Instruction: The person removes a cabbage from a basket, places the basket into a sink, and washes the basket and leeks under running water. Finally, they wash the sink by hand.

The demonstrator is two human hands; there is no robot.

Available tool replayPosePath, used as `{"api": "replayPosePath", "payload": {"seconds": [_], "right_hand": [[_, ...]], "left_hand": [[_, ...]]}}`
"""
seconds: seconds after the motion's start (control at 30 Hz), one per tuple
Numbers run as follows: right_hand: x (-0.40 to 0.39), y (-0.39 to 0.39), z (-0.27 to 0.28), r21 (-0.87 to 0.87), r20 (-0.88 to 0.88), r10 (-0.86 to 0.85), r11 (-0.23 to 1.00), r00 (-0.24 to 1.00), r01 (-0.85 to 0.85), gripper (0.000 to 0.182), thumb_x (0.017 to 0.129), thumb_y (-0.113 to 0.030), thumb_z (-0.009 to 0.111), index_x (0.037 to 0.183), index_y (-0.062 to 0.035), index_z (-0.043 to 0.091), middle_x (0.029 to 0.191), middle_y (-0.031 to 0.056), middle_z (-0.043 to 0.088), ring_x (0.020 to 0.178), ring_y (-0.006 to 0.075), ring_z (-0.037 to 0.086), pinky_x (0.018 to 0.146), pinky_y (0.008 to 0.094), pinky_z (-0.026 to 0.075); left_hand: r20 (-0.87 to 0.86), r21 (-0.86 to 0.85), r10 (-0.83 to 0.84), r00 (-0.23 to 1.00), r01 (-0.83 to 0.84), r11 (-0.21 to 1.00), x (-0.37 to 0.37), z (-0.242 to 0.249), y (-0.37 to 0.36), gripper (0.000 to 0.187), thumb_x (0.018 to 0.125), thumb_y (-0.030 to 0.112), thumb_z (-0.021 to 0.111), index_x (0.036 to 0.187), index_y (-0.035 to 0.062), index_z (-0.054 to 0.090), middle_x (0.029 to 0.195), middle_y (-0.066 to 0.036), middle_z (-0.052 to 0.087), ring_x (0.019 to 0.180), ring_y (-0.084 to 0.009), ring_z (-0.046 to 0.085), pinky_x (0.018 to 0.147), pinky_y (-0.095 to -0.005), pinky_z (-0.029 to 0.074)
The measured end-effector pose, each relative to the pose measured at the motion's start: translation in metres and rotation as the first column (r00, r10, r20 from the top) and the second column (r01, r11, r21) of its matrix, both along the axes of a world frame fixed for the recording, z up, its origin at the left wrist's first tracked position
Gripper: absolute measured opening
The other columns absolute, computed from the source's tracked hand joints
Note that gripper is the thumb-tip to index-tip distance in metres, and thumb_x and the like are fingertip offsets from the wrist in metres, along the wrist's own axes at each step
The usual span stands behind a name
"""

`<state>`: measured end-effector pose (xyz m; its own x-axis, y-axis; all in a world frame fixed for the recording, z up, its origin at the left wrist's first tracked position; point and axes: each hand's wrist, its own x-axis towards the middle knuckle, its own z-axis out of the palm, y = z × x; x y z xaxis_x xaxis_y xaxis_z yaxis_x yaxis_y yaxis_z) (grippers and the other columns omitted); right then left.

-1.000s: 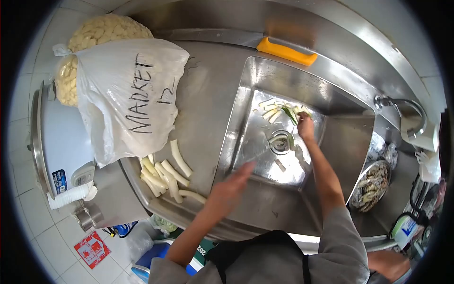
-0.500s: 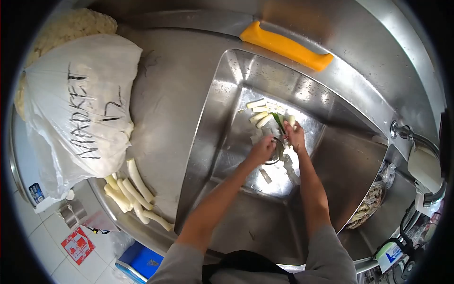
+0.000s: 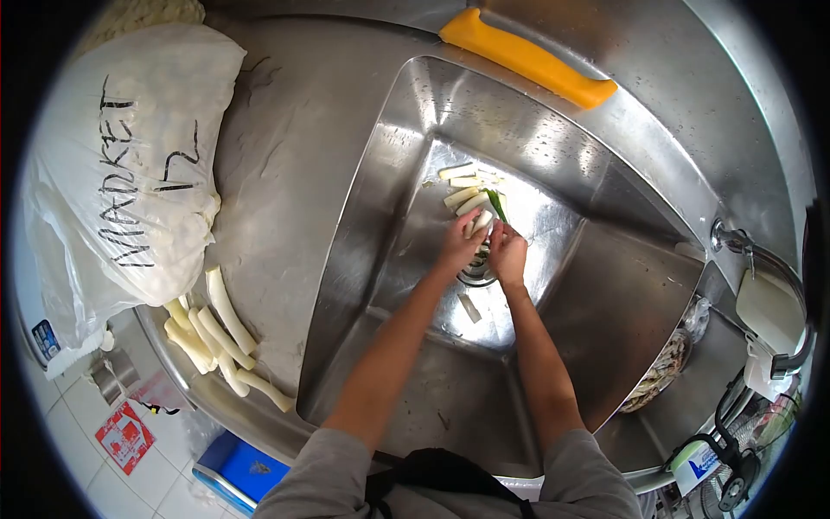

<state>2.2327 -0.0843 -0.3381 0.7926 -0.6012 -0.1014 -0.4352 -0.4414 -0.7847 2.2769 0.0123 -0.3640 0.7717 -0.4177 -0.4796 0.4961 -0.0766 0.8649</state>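
Observation:
Both hands are together low in the metal sink (image 3: 432, 411), over its drain (image 3: 475, 273). My left hand (image 3: 458, 246) is closed round a short pale stalk piece (image 3: 481, 222). Touching or nearly touching it, my right hand (image 3: 508, 253) has its fingers pinched; what they grip, if anything, is too small to name. Just above the fingers is a dark green leaf (image 3: 496, 204). Several cut white stalk pieces (image 3: 461, 195) lie on the sink floor beyond the hands, and a translucent scrap (image 3: 469, 308) lies below the drain.
Long pale stalks (image 3: 226, 311) lie on the counter at left, beside a bulging plastic bag (image 3: 147, 164) marked in black. An orange, trough-shaped object (image 3: 527, 59) rests on the far rim. At right are a faucet (image 3: 735, 238) and a bag of food (image 3: 661, 372). A blue bin (image 3: 246, 467) stands lower left.
My left hand has moved up and now holds a stalk piece. My right hand has come left, close beside it. The camera view has shifted, so the surroundings sit higher in the frame.

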Motion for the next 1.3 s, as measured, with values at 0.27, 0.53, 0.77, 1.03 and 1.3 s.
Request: {"api": "replayPosePath", "payload": {"seconds": [0.27,0.53,0.77,1.03,1.3], "right_hand": [[0.014,-0.017,0.03,0.702,-0.129,0.158,0.712,0.979,-0.022,0.028,0.084,-0.02,0.056,0.099,0.0038,0.056,0.078,0.0064,0.058,0.048,0.0078,0.049,0.042,0.021,0.041],[0.009,-0.011,0.015,0.859,-0.092,0.014,0.506,0.996,0.072,0.027,0.08,-0.02,0.062,0.096,0.0012,0.055,0.073,0.0034,0.055,0.054,0.0086,0.05,0.046,0.0212,0.041],[0.005,-0.014,0.009,0.899,-0.091,-0.074,0.423,0.993,0.114,0.027,0.083,-0.017,0.058,0.103,-0.0019,0.05,0.076,0.0043,0.057,0.058,0.0093,0.053,0.051,0.0209,0.043],[0.002,0.015,0.018,0.869,-0.026,-0.304,0.465,0.952,0.172,0.038,0.079,-0.016,0.064,0.109,-0.0011,0.045,0.092,0.0097,0.056,0.08,0.012,0.053,0.071,0.0231,0.045],[0.0,0.023,0.014,0.768,-0.118,-0.354,0.559,0.928,0.311,0.035,0.078,-0.021,0.066,0.097,0.0038,0.051,0.073,0.0025,0.055,0.063,0.0069,0.049,0.055,0.019,0.041]], "left_hand": [[-0.408,-0.127,-0.106,0.907,0.058,0.99,0.013,0.023,0.024,0.03,0.084,0.022,0.057,0.103,-0.0002,0.053,0.085,-0.005,0.058,0.07,-0.0089,0.056,0.064,-0.0235,0.046],[0.072,0.397,-0.16,0.984,0.119,0.91,0.008,0.014,0.011,0.033,0.087,0.03,0.049,0.086,-0.002,0.058,0.06,-0.005,0.057,0.045,-0.011,0.052,0.038,-0.0247,0.04],[0.276,0.375,-0.098,0.956,-0.014,0.927,0.002,0.004,0.01,0.033,0.087,0.03,0.049,0.082,-0.0015,0.057,0.054,-0.004,0.053,0.038,-0.0103,0.045,0.033,-0.025,0.034],[0.229,0.378,-0.173,0.958,0.076,0.923,0.008,0.034,0.004,0.03,0.085,0.023,0.046,0.075,-0.004,0.054,0.068,-0.021,0.057,0.065,-0.0368,0.056,0.06,-0.0398,0.044],[0.251,0.587,-0.16,0.955,-0.018,0.81,0.003,0.039,-0.002,0.028,0.088,0.022,0.038,0.091,-0.002,0.051,0.079,-0.024,0.058,0.077,-0.0399,0.055,0.067,-0.0454,0.043]]}}
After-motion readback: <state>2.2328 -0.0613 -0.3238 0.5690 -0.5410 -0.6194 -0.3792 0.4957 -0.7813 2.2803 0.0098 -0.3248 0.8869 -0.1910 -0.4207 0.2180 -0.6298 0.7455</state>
